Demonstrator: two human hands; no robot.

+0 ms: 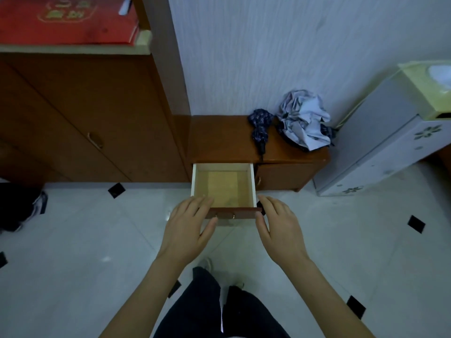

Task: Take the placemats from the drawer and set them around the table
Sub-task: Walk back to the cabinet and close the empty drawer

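Drawer (223, 189), low wooden cabinet, pulled fully out over the tiled floor; white side walls, pale wood bottom, dark wood front with two small metal pulls. Contents: a flat yellowish sheet lying on the bottom, probably the placemats (222, 185), though whether one or a stack cannot be told in this dim light. Left hand (189, 225): fingers spread and relaxed, resting at the left corner of the drawer front, gripping nothing. Right hand (277, 224): likewise spread, thumb touching the right corner of the front, holding nothing. Cabinet top: folded dark patterned umbrella (261, 128) and crumpled light cloth (303, 123), both well back from the drawer. Table: not in view. Hazards, as judged: the drawer appears near the end of its travel, so a further tug or downward lean on the front could tip it off its runners; the mats lie flat against the bottom, so fingertips may fail to get under an edge, or lift only the top one and leave the rest; poor light may hide a mat still inside; a knee or shin could catch the projecting front when turning away
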